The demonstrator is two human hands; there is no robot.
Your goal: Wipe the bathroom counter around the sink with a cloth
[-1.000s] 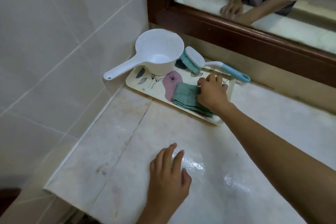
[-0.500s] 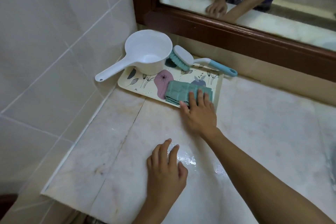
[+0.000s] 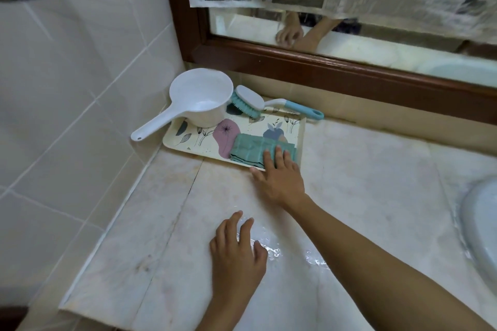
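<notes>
- The right hand (image 3: 279,180) reaches forward, palm down, ahead of the left one and a little to its right.
- Its fingers (image 3: 269,160) are straight and held close together, the tips lying flat on the cloth (image 3: 247,150); the thumb is splayed out to the left.
- The right forearm (image 3: 390,258) is bare and runs in from the lower right corner, stretched nearly straight.
- The left hand (image 3: 236,258) lies palm down on the worktop (image 3: 363,183), nearer the body, holding nothing.
- Its fingers are slightly spread and gently bent, the thumb pointing off to the right.
- The left forearm (image 3: 215,314) comes up from the bottom edge, only a short stretch showing.
</notes>
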